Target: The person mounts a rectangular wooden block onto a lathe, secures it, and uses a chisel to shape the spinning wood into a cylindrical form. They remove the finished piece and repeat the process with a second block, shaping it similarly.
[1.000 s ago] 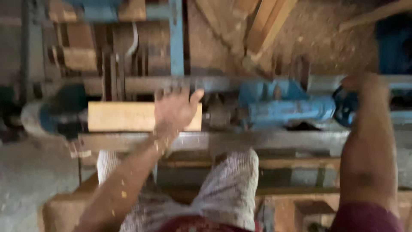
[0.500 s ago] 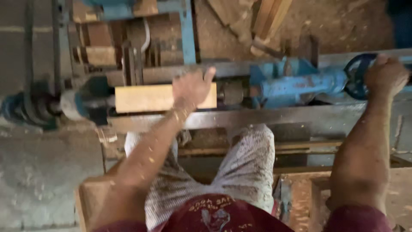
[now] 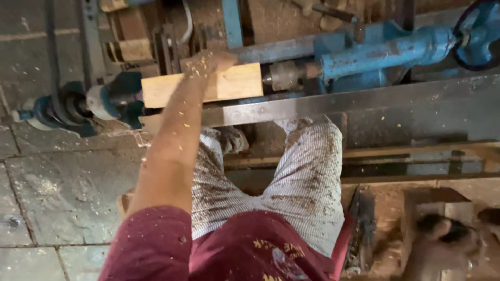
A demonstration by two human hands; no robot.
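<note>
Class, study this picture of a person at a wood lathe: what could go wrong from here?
1. The left hand rests on the wood block mounted in the lathe; if the block spins, fingers could be caught or struck.
2. The block looks square-edged, so corners could hit the forearm lying across it.
3. Wood chips cover the trousers and arm; they may irritate skin or eyes.

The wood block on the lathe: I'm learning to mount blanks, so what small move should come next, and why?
Probably a light wiggle of the wood block with the left hand resting on it, to check it is firmly seated. The block sits between the blue headstock and the tailstock centre, which appears to meet its end. The right hand is out of view, off the blue handwheel.
</note>
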